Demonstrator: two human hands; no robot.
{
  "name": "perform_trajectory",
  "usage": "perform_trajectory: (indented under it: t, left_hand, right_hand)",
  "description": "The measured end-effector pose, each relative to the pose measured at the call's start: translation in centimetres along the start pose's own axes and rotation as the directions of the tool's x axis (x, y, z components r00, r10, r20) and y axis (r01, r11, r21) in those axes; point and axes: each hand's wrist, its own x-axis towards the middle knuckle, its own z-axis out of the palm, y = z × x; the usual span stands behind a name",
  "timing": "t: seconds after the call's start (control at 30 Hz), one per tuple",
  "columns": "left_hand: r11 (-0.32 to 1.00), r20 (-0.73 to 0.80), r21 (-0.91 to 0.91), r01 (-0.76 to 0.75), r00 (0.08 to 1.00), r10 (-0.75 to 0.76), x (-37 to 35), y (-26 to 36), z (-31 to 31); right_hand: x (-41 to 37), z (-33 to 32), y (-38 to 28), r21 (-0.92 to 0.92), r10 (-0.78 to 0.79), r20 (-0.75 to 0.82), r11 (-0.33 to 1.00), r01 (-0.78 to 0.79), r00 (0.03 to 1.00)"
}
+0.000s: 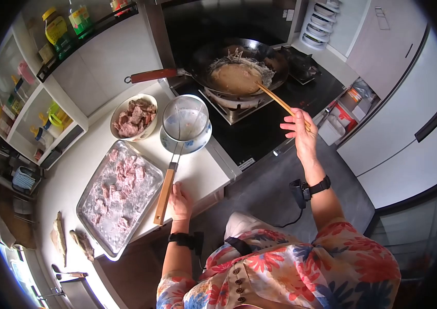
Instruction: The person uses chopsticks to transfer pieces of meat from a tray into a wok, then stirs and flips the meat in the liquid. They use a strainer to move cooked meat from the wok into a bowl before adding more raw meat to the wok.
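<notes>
My right hand [300, 129] is closed around a pair of wooden chopsticks [276, 98], whose tips reach into the wok [205, 64]. Brown, frothy oil [235, 77] with foam at its edges fills the wok's bottom. At the counter's front edge rests my left hand [180, 202], fingers loosely bent and seemingly holding nothing. Right beside it lies the wooden handle of a mesh strainer [165, 195]. The strainer's basket sits over a blue-patterned white bowl [198, 145]. Raw, pale-coated meat pieces [126, 172] are spread on a metal tray [91, 180] left of the handle.
A bowl [152, 123] of browned meat pieces stands behind the tray. The wok's red-brown handle [152, 76] juts left over the counter. Bottles [56, 28] line the upper shelf. A second burner [303, 67] is right of the wok. A cleaver [77, 280] lies at lower left.
</notes>
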Motion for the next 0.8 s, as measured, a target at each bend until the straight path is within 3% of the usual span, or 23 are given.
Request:
perform_trajectory:
  t: [0.07,0.27,0.8]
  left_hand:
    - [0.999,-0.052,-0.014,-0.046,0.998,0.045,0.0,-0.2,0.2]
    - [0.997,0.001,-0.060,0.048,0.999,-0.048,-0.2,0.3,-0.3]
    - [0.997,-0.059,-0.070,-0.037,0.998,0.033,-0.2,-0.5,0.4]
  right_hand:
    - [0.1,0.1,-0.3,-0.010,0.005,-0.003,1.000,-0.005,1.000]
    - [0.1,-0.1,-0.8,0.024,0.000,-0.022,1.000,0.001,1.000]
    - [0.3,0.0,-0.7,-0.018,0.009,-0.017,1.000,-0.010,1.000]
